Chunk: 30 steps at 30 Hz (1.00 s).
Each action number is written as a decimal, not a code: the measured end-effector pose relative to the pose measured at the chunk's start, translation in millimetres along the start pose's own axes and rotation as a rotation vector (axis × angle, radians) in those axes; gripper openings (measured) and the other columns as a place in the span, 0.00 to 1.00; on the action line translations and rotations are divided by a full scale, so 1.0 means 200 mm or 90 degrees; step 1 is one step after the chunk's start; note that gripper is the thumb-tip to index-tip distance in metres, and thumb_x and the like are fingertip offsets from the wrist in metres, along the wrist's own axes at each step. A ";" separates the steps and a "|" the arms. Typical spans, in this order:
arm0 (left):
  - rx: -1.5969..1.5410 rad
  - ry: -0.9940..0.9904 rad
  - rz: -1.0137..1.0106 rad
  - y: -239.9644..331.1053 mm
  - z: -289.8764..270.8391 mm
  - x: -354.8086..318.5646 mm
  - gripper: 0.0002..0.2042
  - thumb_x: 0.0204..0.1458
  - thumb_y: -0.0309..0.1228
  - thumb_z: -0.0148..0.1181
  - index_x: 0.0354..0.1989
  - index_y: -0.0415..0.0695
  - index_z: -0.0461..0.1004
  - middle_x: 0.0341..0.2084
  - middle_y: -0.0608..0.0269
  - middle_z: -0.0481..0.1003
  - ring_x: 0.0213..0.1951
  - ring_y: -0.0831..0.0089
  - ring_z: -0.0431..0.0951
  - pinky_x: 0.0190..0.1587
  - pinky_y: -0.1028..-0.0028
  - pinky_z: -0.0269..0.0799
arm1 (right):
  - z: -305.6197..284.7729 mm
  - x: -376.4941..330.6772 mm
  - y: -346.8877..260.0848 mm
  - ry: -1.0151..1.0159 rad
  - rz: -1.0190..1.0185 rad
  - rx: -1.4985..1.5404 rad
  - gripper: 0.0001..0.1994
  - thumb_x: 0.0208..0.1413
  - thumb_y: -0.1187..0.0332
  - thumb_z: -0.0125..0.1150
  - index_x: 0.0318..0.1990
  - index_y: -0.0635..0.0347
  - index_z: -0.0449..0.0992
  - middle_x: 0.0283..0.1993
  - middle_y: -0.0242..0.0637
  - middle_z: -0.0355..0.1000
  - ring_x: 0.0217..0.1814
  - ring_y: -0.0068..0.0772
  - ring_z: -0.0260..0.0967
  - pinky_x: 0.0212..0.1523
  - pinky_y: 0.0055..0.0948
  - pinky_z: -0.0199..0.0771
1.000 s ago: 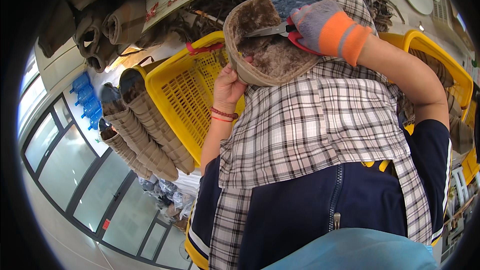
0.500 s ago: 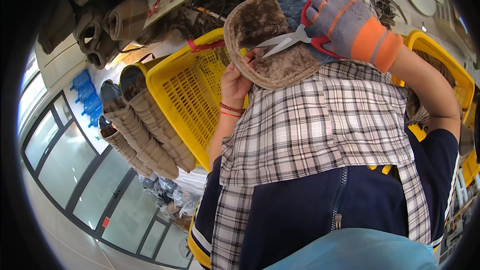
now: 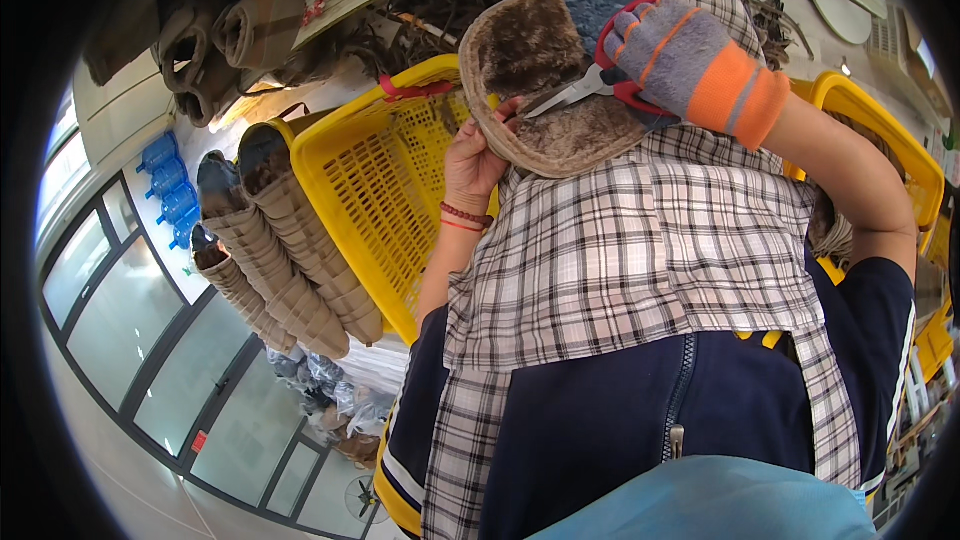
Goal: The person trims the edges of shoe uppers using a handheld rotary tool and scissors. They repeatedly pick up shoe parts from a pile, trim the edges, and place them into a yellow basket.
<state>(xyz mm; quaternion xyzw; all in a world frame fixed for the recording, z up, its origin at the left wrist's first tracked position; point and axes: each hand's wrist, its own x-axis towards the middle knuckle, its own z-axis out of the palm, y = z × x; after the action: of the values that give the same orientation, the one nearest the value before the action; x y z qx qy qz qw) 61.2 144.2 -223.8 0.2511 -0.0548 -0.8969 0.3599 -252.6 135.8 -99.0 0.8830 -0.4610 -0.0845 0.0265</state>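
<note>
Although both hands were in view, much of the work was hidden. The right hand (image 3: 680,60), in a grey and orange glove, was closed through the red handles of a pair of scissors (image 3: 580,92); the handles were largely covered by the glove and the blade tips vanished at the edge of the fur-lined slipper upper (image 3: 545,80), so whether the blades were parted could not be told. The left hand (image 3: 475,155), bare, with red bracelets at the wrist, gripped the lower left rim of that upper, thumb on the fleece; its fingers lay behind the piece, unseen. The upper stood raised above the checked cloth (image 3: 640,260) on the person's lap.

Left of the upper stood a yellow plastic crate (image 3: 385,190), its contents unreadable through the mesh. Further left of the upper lay stacks of nested tan pieces (image 3: 300,260), cut off behind the crate. Right of the upper, a second yellow crate (image 3: 880,130) was partly hidden by the forearm. No bench showed; beyond the stacks were large glazed panels (image 3: 130,340) and a pale floor, bent by the lens.
</note>
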 end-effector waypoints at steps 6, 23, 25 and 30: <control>0.021 -0.024 0.013 0.00 0.03 0.00 0.21 0.48 0.24 0.63 0.51 0.31 0.69 0.58 0.38 0.61 0.49 0.60 0.74 0.56 0.67 0.70 | -0.05 -0.03 0.04 -0.054 0.046 0.055 0.14 0.47 0.57 0.64 0.40 0.53 0.76 0.32 0.32 0.75 0.35 0.33 0.74 0.37 0.28 0.74; 0.036 -0.039 0.040 0.00 0.07 0.02 0.28 0.51 0.24 0.60 0.61 0.35 0.57 0.58 0.40 0.61 0.55 0.61 0.70 0.59 0.64 0.66 | 0.02 0.08 0.07 0.135 0.072 -0.035 0.16 0.46 0.54 0.61 0.38 0.52 0.75 0.38 0.33 0.73 0.39 0.32 0.72 0.41 0.30 0.71; 0.030 -0.058 0.033 0.00 0.06 0.02 0.28 0.51 0.24 0.60 0.61 0.35 0.58 0.58 0.40 0.61 0.55 0.61 0.70 0.59 0.64 0.65 | 0.02 0.08 0.07 0.124 0.066 -0.037 0.15 0.47 0.54 0.61 0.38 0.52 0.75 0.38 0.33 0.73 0.39 0.32 0.73 0.41 0.30 0.71; 0.037 -0.055 0.038 -0.01 0.08 0.02 0.28 0.51 0.25 0.60 0.61 0.36 0.58 0.58 0.40 0.61 0.56 0.61 0.69 0.60 0.64 0.65 | 0.01 0.04 0.10 0.131 0.055 -0.065 0.14 0.48 0.55 0.60 0.38 0.52 0.76 0.38 0.33 0.73 0.40 0.32 0.73 0.40 0.30 0.72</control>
<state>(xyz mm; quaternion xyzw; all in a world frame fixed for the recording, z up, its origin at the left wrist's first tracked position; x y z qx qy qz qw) 49.5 141.0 -212.4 0.2204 -0.1035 -0.8940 0.3762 -264.6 119.0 -100.4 0.8640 -0.4883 -0.0156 0.1221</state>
